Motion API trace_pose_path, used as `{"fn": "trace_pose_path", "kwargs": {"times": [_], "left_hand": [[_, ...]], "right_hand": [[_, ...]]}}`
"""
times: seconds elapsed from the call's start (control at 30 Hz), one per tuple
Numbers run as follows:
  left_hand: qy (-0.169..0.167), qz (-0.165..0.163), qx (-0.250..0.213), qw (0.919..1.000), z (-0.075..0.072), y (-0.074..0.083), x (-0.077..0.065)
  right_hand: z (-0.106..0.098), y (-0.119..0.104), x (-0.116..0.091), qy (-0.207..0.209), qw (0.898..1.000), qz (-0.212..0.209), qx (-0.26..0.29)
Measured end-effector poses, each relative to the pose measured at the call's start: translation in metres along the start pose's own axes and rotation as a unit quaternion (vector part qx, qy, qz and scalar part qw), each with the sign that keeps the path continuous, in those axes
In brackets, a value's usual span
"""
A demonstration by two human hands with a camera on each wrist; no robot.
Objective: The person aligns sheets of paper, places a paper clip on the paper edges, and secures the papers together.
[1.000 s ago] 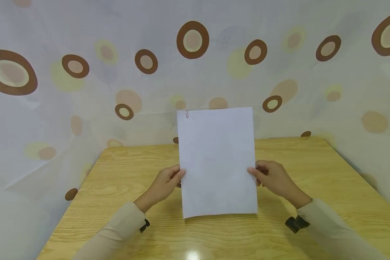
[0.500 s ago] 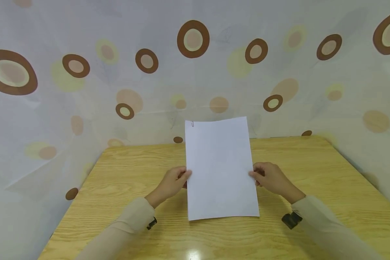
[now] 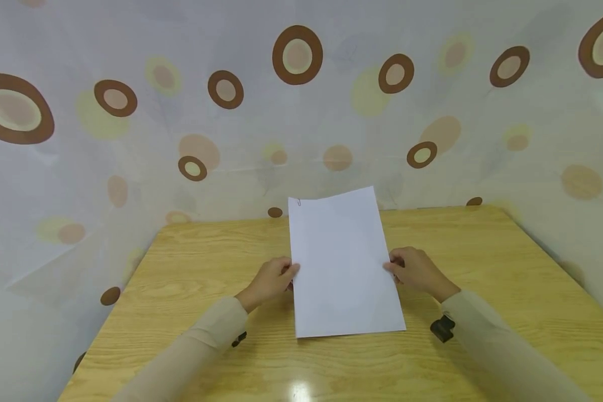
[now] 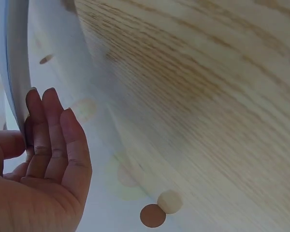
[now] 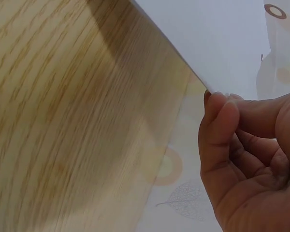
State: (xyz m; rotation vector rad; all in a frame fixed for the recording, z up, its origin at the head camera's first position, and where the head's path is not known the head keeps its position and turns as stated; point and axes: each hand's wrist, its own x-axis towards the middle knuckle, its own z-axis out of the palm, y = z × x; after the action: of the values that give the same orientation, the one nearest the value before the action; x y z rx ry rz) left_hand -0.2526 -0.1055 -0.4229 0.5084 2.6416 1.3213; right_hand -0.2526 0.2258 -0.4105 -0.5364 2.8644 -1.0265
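Observation:
A white stack of paper (image 3: 344,268) is held up over the table, its top leaning away and its top edge bowed. A small paper clip (image 3: 298,202) sits at its upper left corner. My left hand (image 3: 271,281) pinches the left edge between thumb and fingers; the left wrist view shows several sheets edge-on under the thumb, with the other fingers (image 4: 75,140) extended behind. On the opposite edge my right hand (image 3: 416,269) pinches the paper (image 5: 208,43) between thumb and forefinger, the remaining fingers curled.
A light wood-grain table (image 3: 206,257) lies beneath the hands. Behind it and at both sides hangs a pale sheet (image 3: 251,128) printed with brown and yellow circles. Dark wrist-worn devices (image 3: 442,329) show at the sleeves.
The paper's top edge has dropped and tilted away, with its right corner now higher. My left hand has shifted slightly right, and both hands keep their hold.

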Motion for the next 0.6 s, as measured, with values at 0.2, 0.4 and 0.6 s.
{"fn": "trace_pose_path", "kwargs": {"times": [0.2,0.4,0.6], "left_hand": [[-0.031,-0.027,0.043,0.9982,0.001,-0.002,0.008],[-0.066,-0.038,0.090,0.9930,0.002,-0.005,0.014],[-0.070,-0.054,0.139,0.9864,0.004,0.000,0.017]], "right_hand": [[0.003,0.003,0.005,-0.014,1.000,0.016,-0.010],[0.009,0.007,0.009,-0.020,0.999,0.031,-0.035],[0.016,0.009,0.014,-0.030,0.997,0.047,-0.049]]}}
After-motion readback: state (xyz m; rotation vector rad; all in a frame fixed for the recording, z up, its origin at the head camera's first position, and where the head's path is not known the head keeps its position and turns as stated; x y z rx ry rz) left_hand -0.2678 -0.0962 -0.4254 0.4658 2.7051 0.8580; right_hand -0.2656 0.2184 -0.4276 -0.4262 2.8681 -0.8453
